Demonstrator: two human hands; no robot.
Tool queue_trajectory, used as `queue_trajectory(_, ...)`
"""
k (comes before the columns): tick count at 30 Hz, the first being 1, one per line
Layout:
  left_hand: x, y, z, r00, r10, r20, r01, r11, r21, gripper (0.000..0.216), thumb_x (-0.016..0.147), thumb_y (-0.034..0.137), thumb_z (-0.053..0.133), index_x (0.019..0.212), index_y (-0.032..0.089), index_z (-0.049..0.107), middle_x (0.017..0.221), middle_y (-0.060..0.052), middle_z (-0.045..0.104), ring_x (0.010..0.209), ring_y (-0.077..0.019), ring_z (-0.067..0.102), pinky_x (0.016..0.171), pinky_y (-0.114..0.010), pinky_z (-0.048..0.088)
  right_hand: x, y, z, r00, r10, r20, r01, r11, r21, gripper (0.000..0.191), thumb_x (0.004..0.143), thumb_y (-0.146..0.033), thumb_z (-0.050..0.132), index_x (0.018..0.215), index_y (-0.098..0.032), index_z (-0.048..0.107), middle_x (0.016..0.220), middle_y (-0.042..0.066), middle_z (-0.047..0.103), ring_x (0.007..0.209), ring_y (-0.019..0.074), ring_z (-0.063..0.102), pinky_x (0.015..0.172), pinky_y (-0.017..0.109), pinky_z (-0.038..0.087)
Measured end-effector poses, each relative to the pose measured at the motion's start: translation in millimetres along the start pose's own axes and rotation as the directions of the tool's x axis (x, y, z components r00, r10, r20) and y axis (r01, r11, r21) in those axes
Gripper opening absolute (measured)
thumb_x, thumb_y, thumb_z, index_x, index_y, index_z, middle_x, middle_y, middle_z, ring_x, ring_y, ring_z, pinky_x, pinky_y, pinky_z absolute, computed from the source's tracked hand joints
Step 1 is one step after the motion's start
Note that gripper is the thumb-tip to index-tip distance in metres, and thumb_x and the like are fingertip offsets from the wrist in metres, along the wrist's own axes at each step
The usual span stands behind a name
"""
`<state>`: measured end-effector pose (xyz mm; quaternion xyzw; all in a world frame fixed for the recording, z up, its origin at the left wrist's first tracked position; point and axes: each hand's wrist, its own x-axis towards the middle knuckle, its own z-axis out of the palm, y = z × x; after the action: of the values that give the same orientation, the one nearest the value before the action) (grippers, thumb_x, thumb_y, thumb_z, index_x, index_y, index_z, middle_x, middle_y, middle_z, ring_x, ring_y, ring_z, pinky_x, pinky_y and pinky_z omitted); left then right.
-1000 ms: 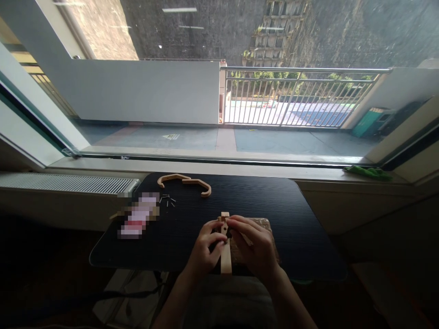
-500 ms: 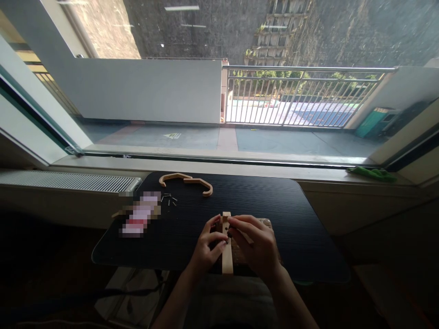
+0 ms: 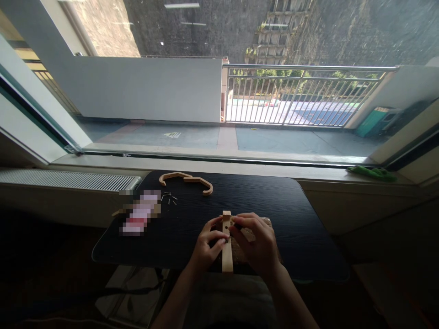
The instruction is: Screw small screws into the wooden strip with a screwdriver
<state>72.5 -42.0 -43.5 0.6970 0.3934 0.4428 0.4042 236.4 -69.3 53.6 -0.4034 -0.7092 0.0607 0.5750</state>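
A pale wooden strip [image 3: 227, 262] with a dark hole in its upper part lies lengthwise over a brown block [image 3: 240, 257] at the table's near edge. My left hand [image 3: 206, 246] grips the strip from its left side. Its thumb and a finger meet at a small dark spot on the strip, too small to name. My right hand [image 3: 258, 238] is closed just right of the hole, over the block. Its thumb and fingertips are pinched together around something small and dark, mostly hidden by the fingers.
Two curved wooden hooks [image 3: 199, 181] lie at the back of the black table [image 3: 295, 219]. Several small screws or nails [image 3: 169, 198] are scattered left of centre, beside a blurred pink-white packet [image 3: 142, 212]. A radiator [image 3: 68, 180] and the window sill [image 3: 260, 168] border the table.
My right fingertips have drawn slightly to the right, off the strip, and the hole shows more plainly. My left hand keeps almost the same place on the strip.
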Motion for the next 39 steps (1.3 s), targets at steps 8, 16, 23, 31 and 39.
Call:
queue_trajectory(8, 0.3, 3.7, 0.9, 0.999, -0.033, -0.014, 0.033, 0.999, 0.008, 0.019, 0.08, 0.017, 0.059, 0.082, 0.023, 0.077, 0.132, -0.009, 0.058, 0.119, -0.0282, 0.056, 0.104, -0.047, 0.044, -0.8, -5.8, -2.5, 0.998, -0.01, 0.069, 0.012, 1.0, -0.027, 0.024, 0.085, -0.009, 0.056, 0.106, -0.019, 0.063, 0.095, 0.007, 0.075, 0.087, 0.0179, 0.071, 0.077, 0.029, 0.057)
queue_trajectory(16, 0.5, 1.1, 2.1, 0.999, -0.019, -0.037, 0.02, 1.0, 0.002, 0.018, 0.08, 0.017, 0.059, 0.08, 0.022, 0.077, 0.127, -0.009, 0.06, 0.116, -0.0277, 0.057, 0.102, -0.046, 0.047, 1.3, -6.5, -4.3, 0.996, 0.0, 0.085, 0.004, 0.999, -0.054, 0.029, 0.084, -0.009, 0.054, 0.109, -0.022, 0.065, 0.097, 0.005, 0.075, 0.087, 0.0185, 0.072, 0.077, 0.03, 0.059)
queue_trajectory(23, 1.8, 4.2, 1.8, 0.999, 0.006, -0.047, -0.006, 1.0, 0.011, 0.014, 0.08, 0.016, 0.061, 0.085, 0.021, 0.073, 0.121, -0.011, 0.061, 0.115, -0.0276, 0.059, 0.1, -0.044, 0.049, -1.9, -5.0, -5.8, 0.995, 0.004, 0.103, 0.002, 0.999, -0.055, 0.032, 0.085, -0.01, 0.054, 0.113, -0.022, 0.064, 0.1, 0.007, 0.075, 0.09, 0.0199, 0.072, 0.079, 0.032, 0.059)
queue_trajectory(31, 0.4, -1.6, 3.9, 0.995, 0.041, -0.089, -0.038, 0.999, 0.033, 0.025, 0.082, 0.018, 0.059, 0.107, 0.021, 0.063, 0.122, -0.01, 0.062, 0.115, -0.0254, 0.059, 0.101, -0.043, 0.047, -6.2, -2.6, -5.6, 0.996, 0.011, 0.092, -0.004, 0.997, -0.076, 0.034, 0.084, -0.009, 0.057, 0.115, -0.022, 0.063, 0.101, 0.006, 0.075, 0.091, 0.0193, 0.072, 0.081, 0.032, 0.059)
queue_trajectory(39, 1.1, 0.2, 4.4, 0.995, 0.016, -0.094, -0.011, 0.998, 0.055, 0.019, 0.083, 0.019, 0.058, 0.1, 0.02, 0.065, 0.122, -0.011, 0.062, 0.116, -0.0264, 0.058, 0.102, -0.044, 0.047, -7.6, -2.4, -5.9, 0.994, 0.033, 0.107, -0.025, 0.997, -0.079, 0.029, 0.088, -0.015, 0.059, 0.115, -0.024, 0.062, 0.101, 0.007, 0.074, 0.09, 0.0203, 0.072, 0.078, 0.033, 0.059)
